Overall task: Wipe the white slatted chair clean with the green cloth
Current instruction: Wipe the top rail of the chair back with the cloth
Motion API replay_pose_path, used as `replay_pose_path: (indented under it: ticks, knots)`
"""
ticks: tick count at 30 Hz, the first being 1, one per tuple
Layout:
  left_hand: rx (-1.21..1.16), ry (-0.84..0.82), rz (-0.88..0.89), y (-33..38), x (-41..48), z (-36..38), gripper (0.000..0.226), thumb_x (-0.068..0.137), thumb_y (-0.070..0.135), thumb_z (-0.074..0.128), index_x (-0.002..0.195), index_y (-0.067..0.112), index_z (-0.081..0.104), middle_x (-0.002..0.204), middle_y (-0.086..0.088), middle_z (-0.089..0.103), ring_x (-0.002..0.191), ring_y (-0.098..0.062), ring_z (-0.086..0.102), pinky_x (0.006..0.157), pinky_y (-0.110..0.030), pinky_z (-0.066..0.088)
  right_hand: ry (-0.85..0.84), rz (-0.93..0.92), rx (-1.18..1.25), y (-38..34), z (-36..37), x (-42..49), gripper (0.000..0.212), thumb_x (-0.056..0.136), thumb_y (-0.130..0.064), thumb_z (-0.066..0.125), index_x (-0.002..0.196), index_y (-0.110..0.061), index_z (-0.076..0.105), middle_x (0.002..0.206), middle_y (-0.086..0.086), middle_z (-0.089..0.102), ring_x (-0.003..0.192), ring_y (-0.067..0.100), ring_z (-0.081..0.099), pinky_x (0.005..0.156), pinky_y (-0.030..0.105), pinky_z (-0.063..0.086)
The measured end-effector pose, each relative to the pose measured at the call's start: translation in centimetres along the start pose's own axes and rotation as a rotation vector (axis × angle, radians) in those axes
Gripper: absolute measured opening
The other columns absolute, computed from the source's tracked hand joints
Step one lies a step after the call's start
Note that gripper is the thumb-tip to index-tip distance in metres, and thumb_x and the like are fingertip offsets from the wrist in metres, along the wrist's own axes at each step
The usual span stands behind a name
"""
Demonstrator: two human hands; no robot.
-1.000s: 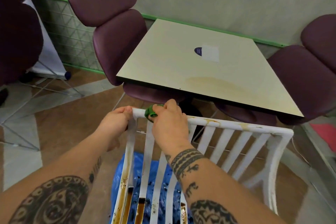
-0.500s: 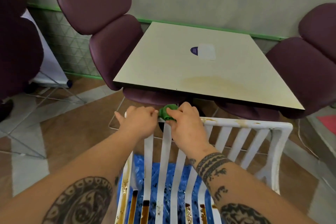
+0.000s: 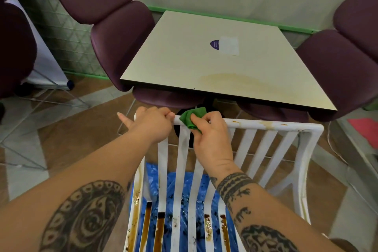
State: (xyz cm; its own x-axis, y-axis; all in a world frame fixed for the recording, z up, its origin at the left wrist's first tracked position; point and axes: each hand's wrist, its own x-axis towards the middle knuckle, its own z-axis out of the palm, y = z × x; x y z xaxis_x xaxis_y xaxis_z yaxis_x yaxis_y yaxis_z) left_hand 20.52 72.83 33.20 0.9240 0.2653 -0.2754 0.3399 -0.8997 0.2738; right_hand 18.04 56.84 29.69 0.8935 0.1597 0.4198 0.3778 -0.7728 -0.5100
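The beige table stood in front, with purple chairs around it. The white slatted chair was just before the table, with brown stains on its top rail and slats. A blue sheet lay under it. The left hand gripped the top rail near its left end, fingers curled over it. The right hand pinched the green cloth, which was pressed on the same rail, just beside the left hand.

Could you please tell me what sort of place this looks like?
Probably a café or small eatery: a square table flanked by padded purple chairs, a tiled floor, and a stained white slatted chair being wiped with a green cloth.
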Motion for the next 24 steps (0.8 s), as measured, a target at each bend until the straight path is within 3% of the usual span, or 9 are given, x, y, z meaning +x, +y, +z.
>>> replay_pose_path:
  ticks: [2, 4, 8, 11, 13, 16, 19, 22, 24]
  knots:
    - [0.016, -0.004, 0.007, 0.0, 0.1, 0.1, 0.033, 0.103, 0.036, 0.027, 0.108, 0.041, 0.059, 0.119, 0.004, 0.054, 0.137, -0.030, 0.032, 0.107, -0.081, -0.006, -0.004, 0.025, -0.028, 0.7, -0.1, 0.1, 0.034, 0.092, -0.006, 0.066, 0.126, -0.008, 0.068, 0.103, 0.004, 0.048, 0.093, 0.027, 0.053, 0.083, 0.045, 0.054]
    - [0.024, -0.009, 0.012, -0.1, 0.1, 0.1, 0.032, 0.103, 0.036, 0.027, 0.106, 0.040, 0.059, 0.115, 0.005, 0.053, 0.135, -0.030, 0.033, 0.108, -0.081, -0.004, 0.031, 0.110, -0.019, 1.6, -0.9, 0.1, 0.035, 0.095, -0.011, 0.064, 0.131, -0.010, 0.065, 0.108, -0.001, 0.043, 0.099, 0.025, 0.053, 0.096, 0.044, 0.052]
    - [0.032, -0.037, 0.010, 0.0, 0.3, -0.1, 0.032, 0.105, 0.034, 0.027, 0.108, 0.040, 0.058, 0.117, 0.004, 0.052, 0.135, -0.030, 0.031, 0.108, -0.081, -0.003, 0.124, 0.340, 0.059, 2.5, -2.5, 0.4, 0.037, 0.100, -0.022, 0.060, 0.135, -0.011, 0.060, 0.112, -0.005, 0.037, 0.095, 0.013, 0.047, 0.102, 0.030, 0.047]
    - [0.036, -0.023, 0.012, 0.0, 0.3, 0.1, 0.033, 0.105, 0.035, 0.027, 0.109, 0.039, 0.059, 0.115, 0.003, 0.051, 0.134, -0.031, 0.033, 0.108, -0.081, -0.003, 0.028, 0.103, 0.022, 1.3, -2.3, 0.1, 0.034, 0.097, -0.015, 0.065, 0.130, -0.010, 0.065, 0.111, 0.000, 0.044, 0.099, 0.021, 0.052, 0.097, 0.035, 0.049]
    - [0.030, 0.003, 0.016, -0.2, 0.4, 0.3, 0.036, 0.105, 0.039, 0.025, 0.110, 0.040, 0.060, 0.116, 0.004, 0.052, 0.135, -0.030, 0.034, 0.108, -0.081, -0.003, -0.040, -0.022, -0.036, 1.6, -1.6, -0.3, 0.031, 0.093, -0.010, 0.068, 0.124, -0.010, 0.069, 0.104, 0.002, 0.047, 0.094, 0.024, 0.050, 0.084, 0.038, 0.052]
    - [0.030, 0.006, 0.026, -0.3, 0.2, 0.4, 0.038, 0.105, 0.044, 0.023, 0.114, 0.041, 0.060, 0.123, 0.004, 0.054, 0.136, -0.031, 0.033, 0.108, -0.081, -0.004, -0.024, 0.072, -0.028, 3.7, -2.1, -0.8, 0.025, 0.092, -0.006, 0.065, 0.115, -0.014, 0.072, 0.100, -0.001, 0.044, 0.091, 0.018, 0.045, 0.080, 0.035, 0.050]
    - [0.037, 0.000, 0.013, -0.2, -0.1, 0.2, 0.039, 0.106, 0.045, 0.022, 0.116, 0.041, 0.059, 0.126, 0.003, 0.054, 0.138, -0.031, 0.032, 0.108, -0.081, -0.004, 0.060, 0.191, -0.006, 5.9, -3.4, -1.1, 0.032, 0.090, -0.003, 0.066, 0.120, -0.013, 0.070, 0.107, 0.001, 0.047, 0.096, 0.023, 0.053, 0.094, 0.039, 0.052]
    - [0.060, -0.025, -0.023, 0.4, -0.2, -0.2, 0.036, 0.106, 0.040, 0.023, 0.114, 0.038, 0.058, 0.118, 0.002, 0.052, 0.139, -0.032, 0.032, 0.108, -0.081, -0.006, 0.123, 0.324, 0.020, 6.8, -5.2, -0.5, 0.031, 0.097, -0.014, 0.064, 0.127, -0.010, 0.065, 0.111, 0.000, 0.044, 0.095, 0.019, 0.052, 0.099, 0.038, 0.050]
    - [0.125, -0.053, -0.065, 0.9, -0.2, -0.4, 0.028, 0.102, 0.031, 0.029, 0.101, 0.036, 0.056, 0.117, 0.002, 0.053, 0.138, -0.033, 0.034, 0.105, -0.083, -0.008, 0.129, 0.283, 0.021, 6.5, -6.0, 0.1, 0.032, 0.099, -0.020, 0.062, 0.130, -0.011, 0.064, 0.113, 0.000, 0.045, 0.096, 0.018, 0.051, 0.098, 0.036, 0.049]
